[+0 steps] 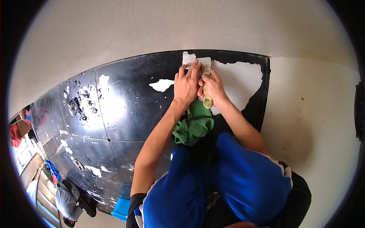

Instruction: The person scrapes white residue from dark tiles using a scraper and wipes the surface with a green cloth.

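On the black surface (pixel 133 117), the right hand (pixel 216 91) grips a scraper (pixel 207 99); the half-open left hand (pixel 185 89) touches its blade (pixel 205 64).

Scraper handle (pixel 207 95) — partly hidden by right fingers (pixel 200 91); left sleeve (pixel 134 205) — cut off below.

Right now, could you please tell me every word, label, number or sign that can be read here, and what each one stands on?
Black garment, between the blue legwear: pale lettering, partly hidden; no whole word can be read.
Round dark-and-pale patch on the black surface: too small to tell whether it is a sign.
Scraper in the right hand: no lettering shows.
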A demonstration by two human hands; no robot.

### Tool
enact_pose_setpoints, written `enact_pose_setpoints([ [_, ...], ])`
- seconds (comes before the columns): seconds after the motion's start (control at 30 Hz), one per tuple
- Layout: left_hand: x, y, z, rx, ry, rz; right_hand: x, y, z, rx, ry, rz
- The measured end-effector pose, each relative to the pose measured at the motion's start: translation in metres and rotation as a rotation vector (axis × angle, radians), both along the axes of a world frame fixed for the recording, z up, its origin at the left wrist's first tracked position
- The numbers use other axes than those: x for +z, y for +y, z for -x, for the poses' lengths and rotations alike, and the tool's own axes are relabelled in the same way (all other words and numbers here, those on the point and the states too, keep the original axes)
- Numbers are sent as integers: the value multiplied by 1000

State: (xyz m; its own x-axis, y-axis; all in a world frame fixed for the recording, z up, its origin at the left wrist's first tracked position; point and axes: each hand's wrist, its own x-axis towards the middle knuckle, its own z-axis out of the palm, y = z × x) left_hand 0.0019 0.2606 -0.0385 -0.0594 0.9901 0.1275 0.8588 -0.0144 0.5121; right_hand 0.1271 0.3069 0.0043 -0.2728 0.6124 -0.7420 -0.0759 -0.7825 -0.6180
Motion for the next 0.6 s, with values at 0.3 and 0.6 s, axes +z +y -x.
enact_pose_setpoints([
  [0.3, -1, 0, 3, -5, -1, -14, 0, -1, 1, 2, 21, -34],
  [0.6, -4, 3, 4, -16, 27, -23, 5, 2, 4, 4, -20, -41],
])
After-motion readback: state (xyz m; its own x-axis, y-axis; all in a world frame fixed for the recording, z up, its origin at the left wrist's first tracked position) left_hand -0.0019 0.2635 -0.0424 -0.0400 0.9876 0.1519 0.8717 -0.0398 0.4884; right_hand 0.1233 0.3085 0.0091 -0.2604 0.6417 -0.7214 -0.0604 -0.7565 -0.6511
